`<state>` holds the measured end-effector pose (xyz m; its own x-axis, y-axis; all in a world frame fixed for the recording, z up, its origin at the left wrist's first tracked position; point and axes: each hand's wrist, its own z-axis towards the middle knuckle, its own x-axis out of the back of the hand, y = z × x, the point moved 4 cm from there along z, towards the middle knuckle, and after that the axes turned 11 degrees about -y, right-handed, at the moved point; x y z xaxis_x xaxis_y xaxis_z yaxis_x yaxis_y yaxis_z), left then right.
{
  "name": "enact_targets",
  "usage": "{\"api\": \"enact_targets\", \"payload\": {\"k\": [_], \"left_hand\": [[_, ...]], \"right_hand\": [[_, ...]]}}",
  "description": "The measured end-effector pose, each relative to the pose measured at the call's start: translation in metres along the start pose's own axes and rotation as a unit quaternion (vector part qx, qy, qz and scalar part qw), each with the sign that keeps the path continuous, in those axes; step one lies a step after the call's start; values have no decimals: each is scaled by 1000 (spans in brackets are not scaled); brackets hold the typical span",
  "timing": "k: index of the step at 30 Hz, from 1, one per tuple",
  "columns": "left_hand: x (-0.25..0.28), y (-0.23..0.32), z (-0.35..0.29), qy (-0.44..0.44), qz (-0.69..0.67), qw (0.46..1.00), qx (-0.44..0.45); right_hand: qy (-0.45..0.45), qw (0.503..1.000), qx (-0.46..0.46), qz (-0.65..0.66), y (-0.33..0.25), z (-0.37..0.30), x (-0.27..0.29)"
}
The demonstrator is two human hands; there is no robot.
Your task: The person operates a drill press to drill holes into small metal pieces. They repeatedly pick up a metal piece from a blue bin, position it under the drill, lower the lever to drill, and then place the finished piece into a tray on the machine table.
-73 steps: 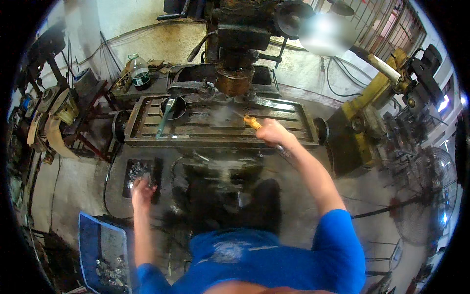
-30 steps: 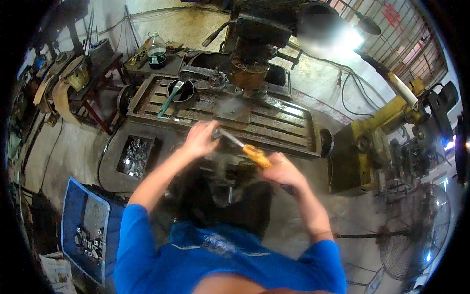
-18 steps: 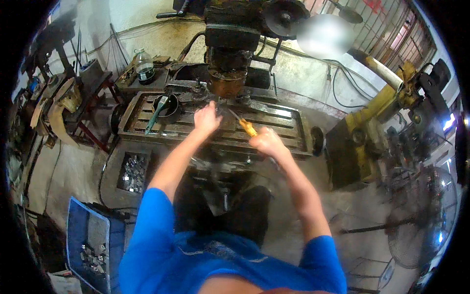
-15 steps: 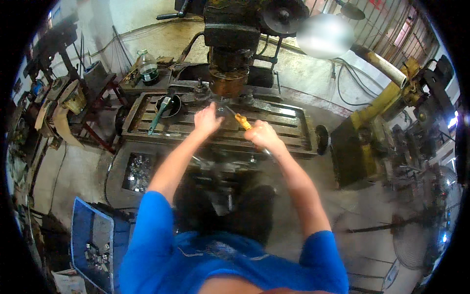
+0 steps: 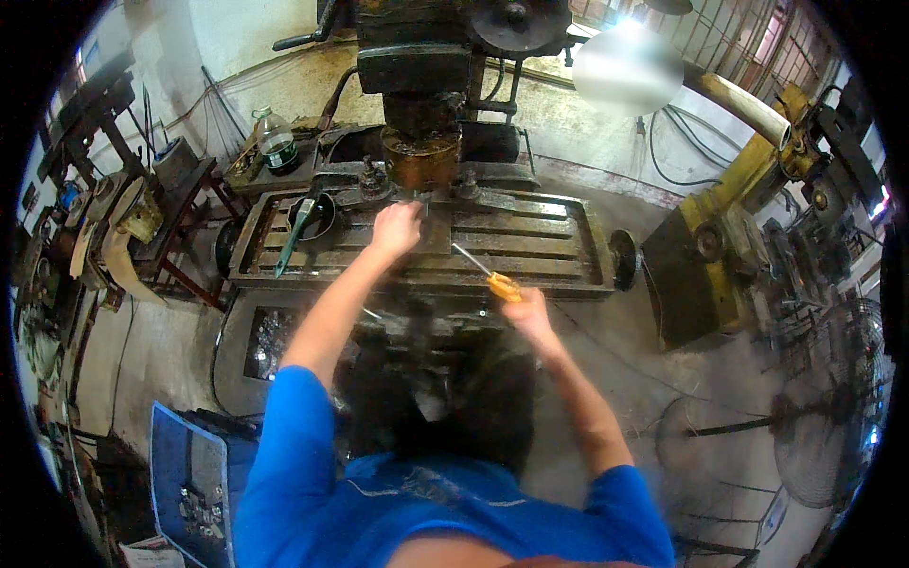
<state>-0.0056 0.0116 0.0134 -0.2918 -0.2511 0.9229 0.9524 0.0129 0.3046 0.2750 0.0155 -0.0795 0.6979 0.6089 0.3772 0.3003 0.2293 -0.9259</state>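
My left hand [image 5: 398, 228] is closed at the far middle of the slotted machine table [image 5: 530, 241], just below the brown, round spindle head [image 5: 421, 156]. Its fingers curl by a small metal piece, and what they hold, if anything, cannot be made out. My right hand [image 5: 527, 314] grips a yellow-handled tool [image 5: 504, 287] in front of the table's near edge. The tool's thin metal shaft points up and left over the table toward the left hand. On the table's left part sits a dark round bowl [image 5: 325, 225], with a green-handled brush [image 5: 294, 239] leaning across it.
A clear bottle of dark liquid [image 5: 277, 144] stands behind the table's left end. Small metal pieces lie in a dark tray [image 5: 268, 343] and a blue bin [image 5: 189, 426] at lower left. A standing fan [image 5: 828, 417] and a yellow-green machine [image 5: 701, 275] are at right.
My right hand has drawn the yellow-handled tool back toward me and to the right, away from my left hand. My left hand stays closed below the spindle head. The view has shifted slightly.
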Motion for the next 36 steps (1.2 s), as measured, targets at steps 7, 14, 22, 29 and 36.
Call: {"api": "enact_targets", "payload": {"k": [7, 14, 22, 29, 36], "left_hand": [[-2, 1, 10, 31, 11, 999, 42], [0, -21, 17, 15, -42, 986, 162], [-4, -30, 35, -76, -91, 980, 160], [-7, -36, 38, -50, -153, 977, 139], [0, -35, 29, -52, -148, 973, 172]], "right_hand": [[100, 992, -47, -57, 16, -4, -19], [56, 959, -151, -232, -20, -33, -15], [183, 964, 189, -28, -182, -65, 178], [94, 888, 450, 18, -392, -96, 227], [243, 803, 535, -104, -338, -106, 177]]}}
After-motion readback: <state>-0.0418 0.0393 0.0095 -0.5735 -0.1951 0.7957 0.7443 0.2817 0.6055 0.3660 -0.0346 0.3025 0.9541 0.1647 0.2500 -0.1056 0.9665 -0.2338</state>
